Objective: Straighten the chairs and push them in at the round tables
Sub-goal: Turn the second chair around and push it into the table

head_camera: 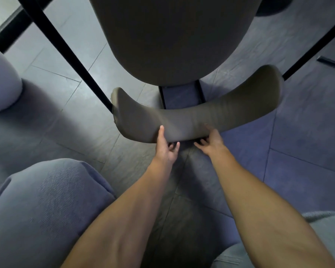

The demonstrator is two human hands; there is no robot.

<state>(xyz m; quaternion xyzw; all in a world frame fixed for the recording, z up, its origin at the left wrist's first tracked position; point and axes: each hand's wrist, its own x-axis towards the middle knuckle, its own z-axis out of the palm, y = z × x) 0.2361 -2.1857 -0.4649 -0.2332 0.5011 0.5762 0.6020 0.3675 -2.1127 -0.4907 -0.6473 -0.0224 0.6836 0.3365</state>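
Both forearms reach straight out and down from the bottom of the view, bare, nearly parallel, converging slightly towards the chair (170,39). The left hand (167,149) takes the lower edge of the backrest (197,113). Its thumb lies flat up the near face and its fingers curl under the rim, so the edge is pinched between them. The right hand (211,142) grasps the same edge just beside it. It is blurred, but the thumb rests on the fabric and the fingers are tucked beneath.

The chair stands directly ahead, with the backrest nearest and the seat beyond. The backrest is a curved, wing-like pad in a dull olive-brown woven fabric, with faint creases across its middle and rounded ends that rise away on both sides. The seat is a broad, smooth, rounded shell in the same muted cloth. Two thin black struts (162,97) join seat and backrest, and slim black legs (66,51) splay outward.

Below is a floor (70,120) of grey matte tiles, which meets blue carpet (302,136) on the right. A plump blue-grey cushion (46,209) with a fine ribbed weave fills the lower left
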